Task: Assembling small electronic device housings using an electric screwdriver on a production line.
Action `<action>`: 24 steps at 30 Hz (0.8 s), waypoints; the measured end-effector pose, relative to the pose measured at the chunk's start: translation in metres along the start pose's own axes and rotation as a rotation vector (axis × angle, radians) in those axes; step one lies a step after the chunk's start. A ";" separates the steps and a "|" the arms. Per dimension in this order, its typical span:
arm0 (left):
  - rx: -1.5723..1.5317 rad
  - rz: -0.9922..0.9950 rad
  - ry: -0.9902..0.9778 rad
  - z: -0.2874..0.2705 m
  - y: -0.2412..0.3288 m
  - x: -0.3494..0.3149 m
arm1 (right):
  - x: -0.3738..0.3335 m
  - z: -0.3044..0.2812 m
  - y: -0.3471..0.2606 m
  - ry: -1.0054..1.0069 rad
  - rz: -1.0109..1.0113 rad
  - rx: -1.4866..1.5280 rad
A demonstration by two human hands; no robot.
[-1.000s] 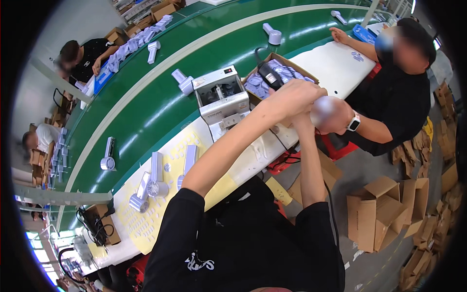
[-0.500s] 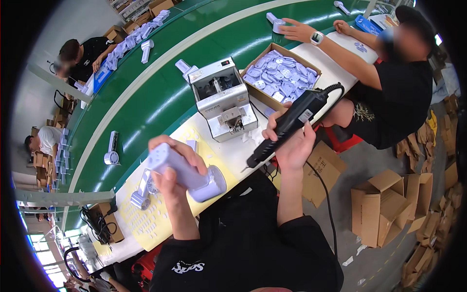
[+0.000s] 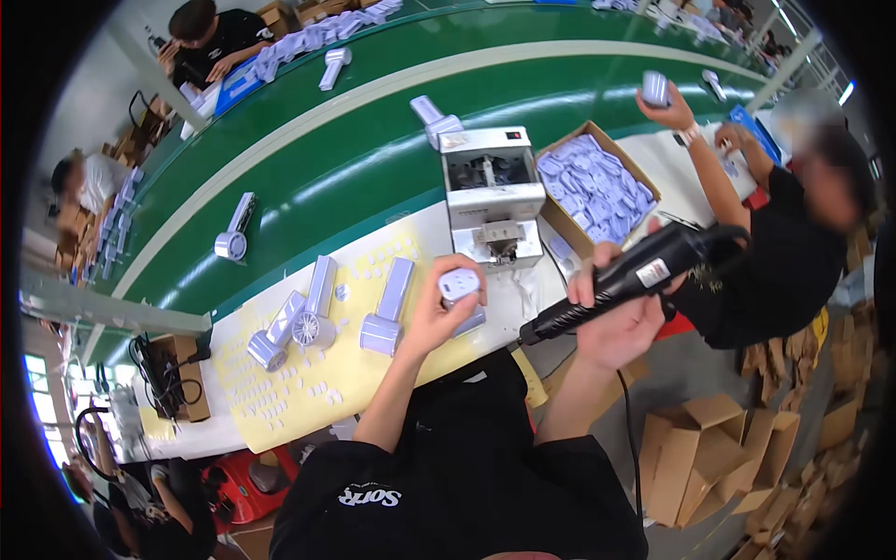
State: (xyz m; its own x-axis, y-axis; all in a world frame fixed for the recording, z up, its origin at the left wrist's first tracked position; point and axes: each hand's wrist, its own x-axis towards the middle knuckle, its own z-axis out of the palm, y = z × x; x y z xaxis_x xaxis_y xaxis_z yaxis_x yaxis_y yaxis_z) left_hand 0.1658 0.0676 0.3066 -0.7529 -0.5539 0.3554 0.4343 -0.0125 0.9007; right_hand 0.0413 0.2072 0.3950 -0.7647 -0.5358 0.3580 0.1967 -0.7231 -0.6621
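In my left hand [image 3: 434, 313] is a light purple piece that looks like a handheld fan housing [image 3: 460, 283], its small end with holes turned up toward me. My fingers wrap its sides and hide much of it. My right hand [image 3: 616, 327] grips a black electric screwdriver [image 3: 602, 297], held slanting with its tip down to the left, apart from the housing. Left of my left hand, similar fan housings [image 3: 385, 317] lie on yellow paper [image 3: 359, 378]; one shows a bladed round end [image 3: 313, 329]. Small white pieces [image 3: 271, 397] are laid out in rows there.
A grey-white bench machine [image 3: 493, 201] stands beyond my hands, beside a carton of light purple parts [image 3: 658, 198]. The green conveyor [image 3: 317, 149] curves behind, carrying several housings. At right, a co-worker [image 3: 779, 271] raises a part [image 3: 655, 89]. Cartons [image 3: 695, 448] sit on the floor.
My left hand has moved right and turned the housing end-up, nearer the screwdriver. The view has shifted left. The co-worker's hand has lifted a part off the conveyor.
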 end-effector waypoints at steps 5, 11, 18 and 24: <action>-0.074 -0.004 -0.055 -0.017 -0.005 0.004 | 0.003 0.010 -0.004 -0.107 -0.006 0.116; -0.064 0.046 -0.099 -0.019 0.000 0.000 | 0.022 0.043 -0.005 -0.247 -0.140 0.190; -0.013 0.150 -0.167 -0.021 -0.007 -0.003 | 0.034 0.100 0.007 -0.384 -0.173 0.029; -0.045 0.071 -0.188 -0.024 -0.001 -0.006 | 0.045 0.123 0.017 -0.513 -0.163 -0.026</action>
State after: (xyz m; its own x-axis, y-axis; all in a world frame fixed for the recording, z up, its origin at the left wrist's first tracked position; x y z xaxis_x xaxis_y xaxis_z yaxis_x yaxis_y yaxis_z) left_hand 0.1819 0.0507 0.2978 -0.7969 -0.3898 0.4615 0.5079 -0.0187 0.8612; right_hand 0.0854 0.1169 0.4806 -0.3846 -0.5664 0.7289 0.0799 -0.8071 -0.5850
